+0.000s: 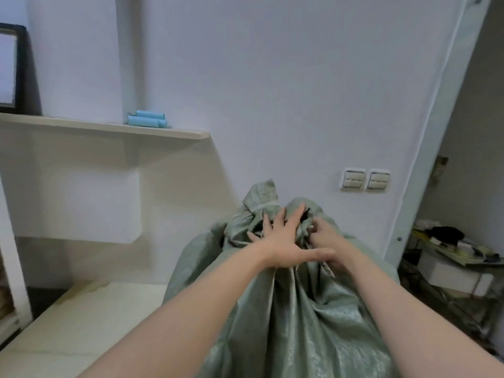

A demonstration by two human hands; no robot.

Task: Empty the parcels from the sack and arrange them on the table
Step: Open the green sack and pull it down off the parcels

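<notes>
A large grey-green woven sack (294, 317) stands upright in front of me, its top bunched and gathered near the wall. My left hand (286, 241) lies on the gathered neck with fingers spread flat, holding nothing. My right hand (327, 238) is just to its right, fingers curled into the folds of the sack's neck. No parcels show; the sack hides its contents. A pale table top (81, 323) lies low at the left, beside the sack.
A wall shelf (109, 128) at the upper left carries light-blue rolls (147, 120) and a dark frame (13, 69). Two wall switches (365, 180) sit behind the sack. At the right, a cluttered low rack (450, 257) stands past a door frame.
</notes>
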